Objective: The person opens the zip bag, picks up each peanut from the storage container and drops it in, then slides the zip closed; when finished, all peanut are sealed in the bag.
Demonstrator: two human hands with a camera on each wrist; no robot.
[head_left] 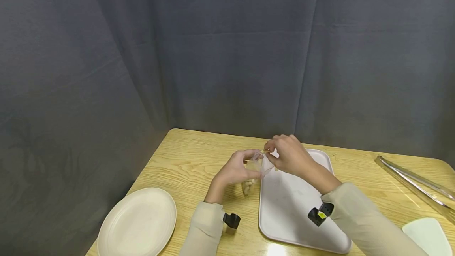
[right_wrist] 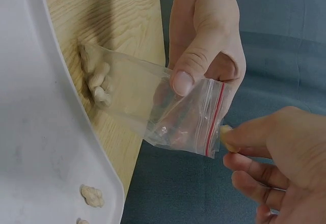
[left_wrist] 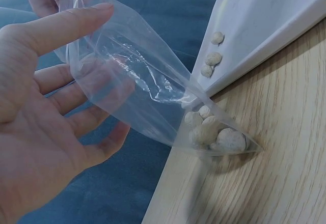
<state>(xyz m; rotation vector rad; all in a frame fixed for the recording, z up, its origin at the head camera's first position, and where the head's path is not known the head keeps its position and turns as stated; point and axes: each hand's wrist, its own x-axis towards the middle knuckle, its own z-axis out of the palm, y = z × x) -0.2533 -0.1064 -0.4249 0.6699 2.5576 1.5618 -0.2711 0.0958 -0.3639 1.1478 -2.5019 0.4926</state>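
Observation:
A clear zip bag (right_wrist: 137,91) with a red line along its mouth hangs from my left hand (head_left: 239,169), whose thumb and fingers hold it near the top. Several unshelled peanuts (left_wrist: 232,140) lie in its lower corner, close to the wooden tabletop. Between thumb and fingers, my right hand (head_left: 289,155) pinches a peanut (right_wrist: 228,138) right at the bag's mouth. Fingers hide part of that peanut. On the white tray (head_left: 291,212) beside the bag, a few loose peanuts (left_wrist: 213,58) are visible near the edge.
A cream plate (head_left: 138,224) sits at the table's left front. Metal tongs (head_left: 408,179) lie to the right of the tray, with a pale flat object (head_left: 428,236) in front of them. A dark curtain (head_left: 234,50) stands behind the table.

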